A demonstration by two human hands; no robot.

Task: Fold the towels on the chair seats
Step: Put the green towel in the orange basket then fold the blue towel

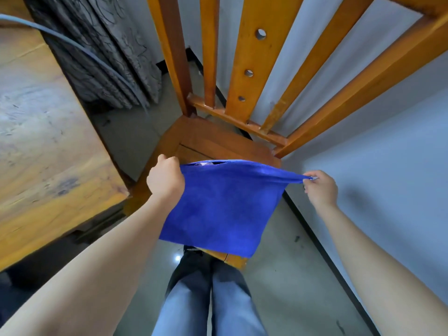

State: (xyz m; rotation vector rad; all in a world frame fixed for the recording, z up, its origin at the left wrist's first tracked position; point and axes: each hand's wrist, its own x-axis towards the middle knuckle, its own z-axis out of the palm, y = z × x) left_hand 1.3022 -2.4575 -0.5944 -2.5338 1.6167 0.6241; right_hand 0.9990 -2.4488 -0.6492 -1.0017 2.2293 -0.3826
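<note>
From my remote seat I'm looking down at both arms reaching out, and the left hand [166,179] is closing into a full fist around the left top corner of the blue towel [223,209], knuckles up, cloth bunching inside the curled fingers. The right hand [320,187] is working finer: thumb and fingertips are pinching the very tip of the right top corner, with the other fingers curling loosely behind. Between the two grips the top edge is pulling taut, and I'm seeing two layers there, gaping slightly near the left. The towel is hanging in the air above the wooden chair seat [218,144], draping down in front of it, its lower edge covering the seat's near side, with one seat corner poking out beneath. A small pale scrap [206,163] is peeking from that gap at the top edge, and another pale fleck is showing at the right pinch; both are too small for me to tell whether they are labels or to read anything. The chair back [254,69] is rising beyond, its wide middle slat carrying three round holes. A wooden table [48,154] is sitting to the left with a grey cable [72,44] crossing above it and a patterned curtain [104,57] behind. Jeans [206,306] are filling the bottom, over a glossy floor [278,287].
</note>
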